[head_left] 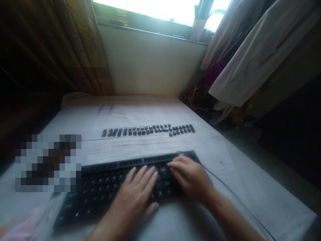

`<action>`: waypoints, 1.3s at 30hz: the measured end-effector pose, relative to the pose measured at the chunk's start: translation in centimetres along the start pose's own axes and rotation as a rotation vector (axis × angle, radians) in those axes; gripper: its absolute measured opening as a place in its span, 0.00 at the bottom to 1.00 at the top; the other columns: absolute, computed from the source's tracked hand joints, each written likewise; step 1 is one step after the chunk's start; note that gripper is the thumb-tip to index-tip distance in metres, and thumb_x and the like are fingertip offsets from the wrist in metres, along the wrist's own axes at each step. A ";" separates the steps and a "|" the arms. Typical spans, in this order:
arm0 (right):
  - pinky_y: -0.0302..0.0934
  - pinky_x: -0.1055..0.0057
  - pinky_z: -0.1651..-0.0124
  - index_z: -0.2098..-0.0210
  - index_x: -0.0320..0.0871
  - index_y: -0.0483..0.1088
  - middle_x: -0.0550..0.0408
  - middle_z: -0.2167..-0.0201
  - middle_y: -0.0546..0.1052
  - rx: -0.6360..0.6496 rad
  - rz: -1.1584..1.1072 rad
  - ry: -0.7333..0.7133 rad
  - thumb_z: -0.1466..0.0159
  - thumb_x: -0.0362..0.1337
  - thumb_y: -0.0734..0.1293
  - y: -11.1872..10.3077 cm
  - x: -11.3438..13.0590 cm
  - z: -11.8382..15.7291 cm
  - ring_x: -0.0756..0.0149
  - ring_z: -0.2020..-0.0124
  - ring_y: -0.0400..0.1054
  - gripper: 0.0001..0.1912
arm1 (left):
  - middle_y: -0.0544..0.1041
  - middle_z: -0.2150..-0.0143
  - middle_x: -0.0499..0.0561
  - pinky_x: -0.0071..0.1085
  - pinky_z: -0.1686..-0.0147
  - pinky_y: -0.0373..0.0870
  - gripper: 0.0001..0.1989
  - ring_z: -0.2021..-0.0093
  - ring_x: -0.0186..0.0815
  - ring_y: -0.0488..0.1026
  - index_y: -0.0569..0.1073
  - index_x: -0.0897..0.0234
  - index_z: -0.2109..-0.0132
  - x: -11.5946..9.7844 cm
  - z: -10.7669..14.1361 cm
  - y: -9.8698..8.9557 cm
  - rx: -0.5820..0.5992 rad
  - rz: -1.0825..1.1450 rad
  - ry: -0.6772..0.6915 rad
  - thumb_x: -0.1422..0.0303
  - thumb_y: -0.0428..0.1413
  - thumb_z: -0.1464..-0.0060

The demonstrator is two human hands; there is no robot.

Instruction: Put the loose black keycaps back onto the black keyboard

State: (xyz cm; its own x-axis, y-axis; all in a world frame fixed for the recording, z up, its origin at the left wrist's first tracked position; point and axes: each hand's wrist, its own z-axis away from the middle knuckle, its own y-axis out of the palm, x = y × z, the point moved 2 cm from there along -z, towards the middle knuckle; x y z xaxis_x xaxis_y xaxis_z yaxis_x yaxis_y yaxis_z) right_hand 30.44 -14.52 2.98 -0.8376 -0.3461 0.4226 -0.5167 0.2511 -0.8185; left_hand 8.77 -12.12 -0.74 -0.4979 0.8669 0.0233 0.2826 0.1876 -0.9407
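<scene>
A black computer keyboard (100, 197) lies slantwise across the white-covered surface in front of me. Over its middle keys my left hand (136, 187) rests flat, fingers spread and the thumb near the front edge. My right hand (189, 175) is at the keyboard's right part, its thumb and fingers drawn together in a pinch; whatever sits between the fingertips, if anything, is too small to make out. Beyond the keyboard, loose black keycaps (142, 130) are laid out in rows on the cloth.
The keyboard's cable (233, 194) trails off the right side toward the front. A pixelated patch covers something dark at the left, and pink cloth (23, 226) lies at the lower left. Curtains (77, 50), a window (150, 13) and hanging clothes (245, 63) surround the table (140, 107).
</scene>
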 end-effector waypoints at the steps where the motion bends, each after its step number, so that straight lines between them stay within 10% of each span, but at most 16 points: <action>1: 0.66 0.70 0.59 0.60 0.43 0.76 0.49 0.64 0.77 0.012 0.011 0.005 0.34 0.32 0.60 0.0 0.0 0.1 0.64 0.63 0.72 0.12 | 0.63 0.33 0.57 0.49 0.38 0.55 0.33 0.36 0.49 0.63 0.59 0.66 0.33 0.0 0.0 0.0 0.000 -0.001 0.000 0.61 0.56 0.43; 32: 0.62 0.70 0.62 0.64 0.47 0.79 0.52 0.65 0.77 0.282 0.155 -0.043 0.35 0.36 0.63 -1.1 0.8 -1.2 0.65 0.65 0.69 0.11 | 0.63 0.33 0.56 0.47 0.38 0.56 0.33 0.37 0.49 0.63 0.59 0.64 0.33 0.2 0.0 0.2 0.006 -0.013 0.005 0.61 0.55 0.42; 39: 0.64 0.71 0.57 0.61 0.46 0.79 0.52 0.61 0.79 0.055 0.216 0.165 0.34 0.37 0.63 -4.4 -3.4 -6.1 0.65 0.62 0.73 0.11 | 0.65 0.34 0.52 0.39 0.40 0.59 0.35 0.38 0.45 0.65 0.57 0.62 0.32 0.9 0.3 1.0 -0.090 -0.095 0.080 0.57 0.55 0.43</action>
State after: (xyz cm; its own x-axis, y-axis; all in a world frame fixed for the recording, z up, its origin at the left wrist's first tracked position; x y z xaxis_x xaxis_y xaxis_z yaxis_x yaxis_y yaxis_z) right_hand 34.50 -8.88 7.51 -0.9472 -0.1370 0.2898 -0.3163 0.2524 -0.9145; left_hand 8.32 -11.28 -1.79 -0.4597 0.8768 0.1410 0.3113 0.3079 -0.8991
